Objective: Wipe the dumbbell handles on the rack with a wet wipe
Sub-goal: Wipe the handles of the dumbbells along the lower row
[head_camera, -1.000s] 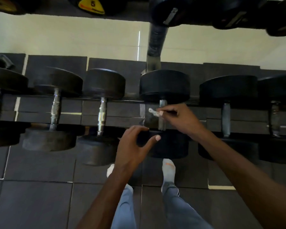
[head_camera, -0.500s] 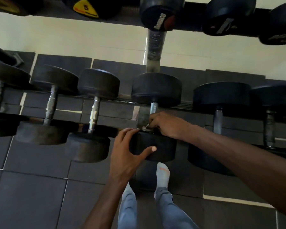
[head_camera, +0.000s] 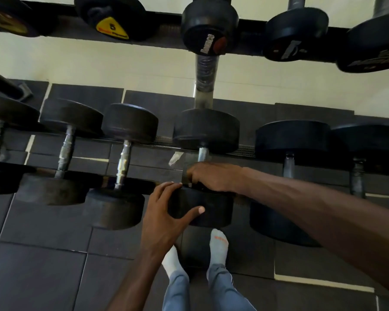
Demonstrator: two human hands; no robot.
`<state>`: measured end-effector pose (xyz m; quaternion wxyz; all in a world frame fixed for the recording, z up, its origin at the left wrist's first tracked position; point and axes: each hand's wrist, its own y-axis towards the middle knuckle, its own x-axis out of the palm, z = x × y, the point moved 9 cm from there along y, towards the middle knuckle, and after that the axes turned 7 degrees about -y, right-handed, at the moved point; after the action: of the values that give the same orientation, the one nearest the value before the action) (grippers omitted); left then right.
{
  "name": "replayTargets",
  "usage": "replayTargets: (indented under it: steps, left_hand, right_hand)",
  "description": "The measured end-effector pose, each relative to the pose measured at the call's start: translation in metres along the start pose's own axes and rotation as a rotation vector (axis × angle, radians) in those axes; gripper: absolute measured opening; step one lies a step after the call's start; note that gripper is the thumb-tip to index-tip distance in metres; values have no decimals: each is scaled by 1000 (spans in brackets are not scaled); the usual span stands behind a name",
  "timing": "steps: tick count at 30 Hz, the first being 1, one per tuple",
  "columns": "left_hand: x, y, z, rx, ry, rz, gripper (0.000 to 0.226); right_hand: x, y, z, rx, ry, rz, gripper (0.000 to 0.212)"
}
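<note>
A black dumbbell (head_camera: 208,129) with a steel handle (head_camera: 203,153) lies on the lower rack, straight ahead. My right hand (head_camera: 213,176) is curled over the near part of that handle, just above the near head. A sliver of the wet wipe (head_camera: 189,184) shows under its fingers; the rest is hidden. My left hand (head_camera: 166,212) grips the left side of the dumbbell's near head (head_camera: 211,209), thumb across its front and fingers over its top edge.
Several more black dumbbells sit along the lower rack, two to the left (head_camera: 124,164) (head_camera: 65,151) and two to the right (head_camera: 289,167) (head_camera: 357,176). An upper rack (head_camera: 166,41) of dumbbells hangs overhead. A grey upright post (head_camera: 206,84) stands behind. My socked feet (head_camera: 218,245) stand on dark floor mats.
My right hand slid down the handle from its middle to the near head, and the wipe went from plainly visible to almost hidden. My left hand closed onto the near head.
</note>
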<state>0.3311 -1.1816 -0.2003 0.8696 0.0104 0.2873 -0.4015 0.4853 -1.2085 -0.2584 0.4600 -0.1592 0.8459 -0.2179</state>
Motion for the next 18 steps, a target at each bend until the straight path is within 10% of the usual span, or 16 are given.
replayTargets:
  steps: [18]
  left_hand:
    - [0,-1,-2,7,-13,17,75]
  right_hand:
    - [-4,-10,-6,-131,-13,16,32]
